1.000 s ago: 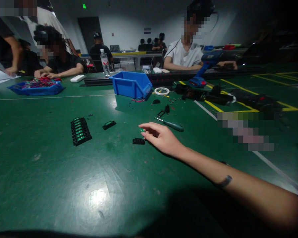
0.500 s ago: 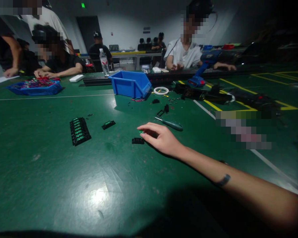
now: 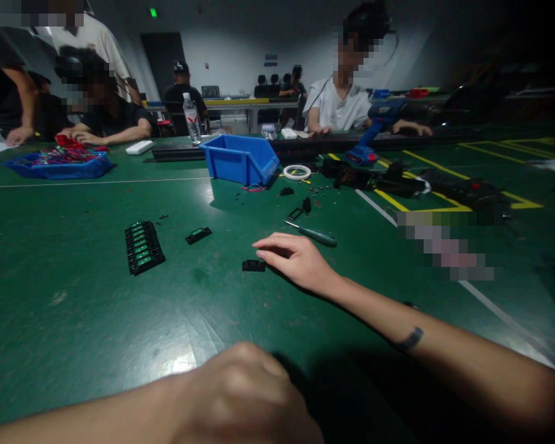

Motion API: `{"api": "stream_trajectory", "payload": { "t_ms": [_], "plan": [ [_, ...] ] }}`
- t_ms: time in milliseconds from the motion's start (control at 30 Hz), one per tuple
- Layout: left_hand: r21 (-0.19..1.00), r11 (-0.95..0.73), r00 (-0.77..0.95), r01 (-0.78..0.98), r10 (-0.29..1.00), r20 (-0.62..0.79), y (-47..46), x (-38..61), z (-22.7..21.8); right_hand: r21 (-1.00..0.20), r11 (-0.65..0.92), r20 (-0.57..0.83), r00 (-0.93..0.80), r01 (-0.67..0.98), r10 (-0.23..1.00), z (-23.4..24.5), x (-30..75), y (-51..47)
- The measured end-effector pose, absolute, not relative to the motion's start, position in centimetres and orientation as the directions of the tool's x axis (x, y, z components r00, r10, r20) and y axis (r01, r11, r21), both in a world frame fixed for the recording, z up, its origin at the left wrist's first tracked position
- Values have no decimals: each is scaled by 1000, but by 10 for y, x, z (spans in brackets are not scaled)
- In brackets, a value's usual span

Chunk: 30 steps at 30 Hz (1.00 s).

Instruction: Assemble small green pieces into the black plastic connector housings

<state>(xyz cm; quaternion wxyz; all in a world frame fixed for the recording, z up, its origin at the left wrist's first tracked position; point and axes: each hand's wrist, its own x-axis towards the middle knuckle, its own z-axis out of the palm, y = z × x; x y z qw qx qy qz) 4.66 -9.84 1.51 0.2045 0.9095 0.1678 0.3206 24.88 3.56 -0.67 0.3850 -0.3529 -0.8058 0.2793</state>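
Note:
My right hand (image 3: 298, 262) rests on the green table (image 3: 87, 308), fingers pressed together and curled, the thumb tucked under; what lies beneath them is hidden. Its fingertips are just right of a small black part (image 3: 253, 266). A green-handled screwdriver (image 3: 317, 234) lies just behind the hand. My left hand (image 3: 240, 394) comes in at the bottom edge as a closed fist, seen from the back, its fingers hidden. A black holder with several green boards (image 3: 141, 248) and a single black-and-green part (image 3: 198, 234) lie to the left.
A blue bin (image 3: 240, 160), a white tape ring (image 3: 296, 172), loose small black parts (image 3: 300, 208) and a blue power drill (image 3: 370, 132) sit further back. A blue tray (image 3: 58, 165) and a water bottle (image 3: 192, 119) stand at the far left. Other people work across the table.
My left fist has come into view at the bottom. My right hand has shifted slightly and closed its fingers over the small green piece that showed at its fingertips.

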Motion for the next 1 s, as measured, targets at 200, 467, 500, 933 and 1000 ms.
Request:
{"api": "stream_trajectory", "payload": {
  "t_ms": [200,467,500,933,1000],
  "plan": [
    [208,-908,727,363,416,546,-5,31,11,-778,532,398,-393,334,829,-8,246,37],
    [149,-675,604,723,721,338,17,20,-2,-890,402,309,-364,214,879,-8,245,38],
    [152,-677,611,720,723,323,16,21,-3,-893,398,308,-361,208,880,-8,245,38],
    [405,-614,441,677,779,446,18,19,-10,-909,366,288,-331,201,899,-7,246,40],
    [452,-575,397,682,810,431,17,19,-10,-908,374,297,-340,187,892,-7,246,41]
  ]
}}
